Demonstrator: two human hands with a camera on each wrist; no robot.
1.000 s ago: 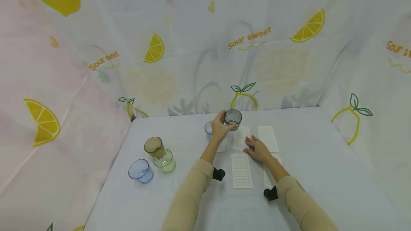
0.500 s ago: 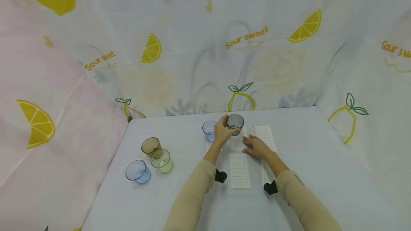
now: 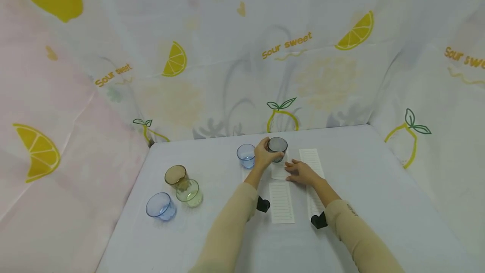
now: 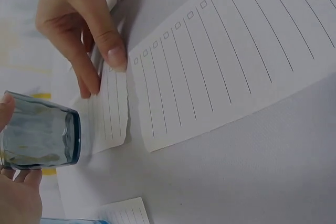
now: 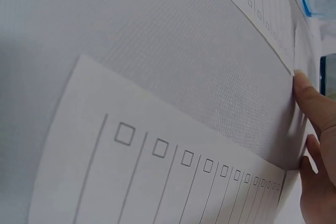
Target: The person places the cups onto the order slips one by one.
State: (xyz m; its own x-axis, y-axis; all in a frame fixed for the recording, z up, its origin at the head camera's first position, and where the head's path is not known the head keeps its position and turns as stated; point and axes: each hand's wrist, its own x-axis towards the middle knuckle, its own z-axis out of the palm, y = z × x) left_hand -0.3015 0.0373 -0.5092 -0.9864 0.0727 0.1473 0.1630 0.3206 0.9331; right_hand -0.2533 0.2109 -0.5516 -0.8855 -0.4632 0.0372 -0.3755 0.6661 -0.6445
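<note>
A smoky grey-blue glass is in my left hand, thumb and fingers round its sides. It is held at the far end of a lined paper slip; in the left wrist view the glass appears close over that slip, and I cannot tell whether it touches. My right hand lies at the slip's right side. Its thumb and fingertips rest on the paper, as the left wrist view shows. Just left of my left hand stands a light blue glass, with another slip partly visible in front of it.
More lined slips lie nearby: one in front and a column at right, partly covered by my right forearm. On the left of the white table stand an amber glass, a green glass and a blue glass.
My left hand has brought the grey glass slightly right and down, closer to the slip. The right hand has stayed at the slip. The head view has turned a little to the right.
</note>
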